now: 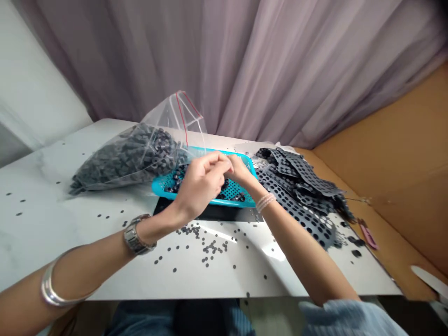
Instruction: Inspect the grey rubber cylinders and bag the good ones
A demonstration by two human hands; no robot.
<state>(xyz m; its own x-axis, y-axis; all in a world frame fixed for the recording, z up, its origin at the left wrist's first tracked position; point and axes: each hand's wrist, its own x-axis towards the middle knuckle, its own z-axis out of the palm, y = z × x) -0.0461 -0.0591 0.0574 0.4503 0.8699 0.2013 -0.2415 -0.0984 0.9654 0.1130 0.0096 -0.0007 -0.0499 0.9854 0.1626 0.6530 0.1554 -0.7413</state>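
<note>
Above a turquoise perforated basket (205, 203), my left hand (203, 179) and my right hand (240, 170) meet with fingers pinched together. Whatever they hold is too small or hidden to name. Small dark ring-like pieces (240, 198) lie in the basket, partly covered by my hands. A clear zip bag (122, 158), full of dark grey ring-shaped pieces, leans over the basket's left side with its red-striped mouth raised. Right of the basket lie dark sheets punched with round holes (297, 210), heaped and overlapping.
Small black discs (210, 249) are scattered over the white tabletop (115, 275). A flat black thing (210, 213) lies under the basket. At the right are a pink-handled tool (368, 234) and a cardboard panel (395, 186). A curtain (227, 60) hangs behind.
</note>
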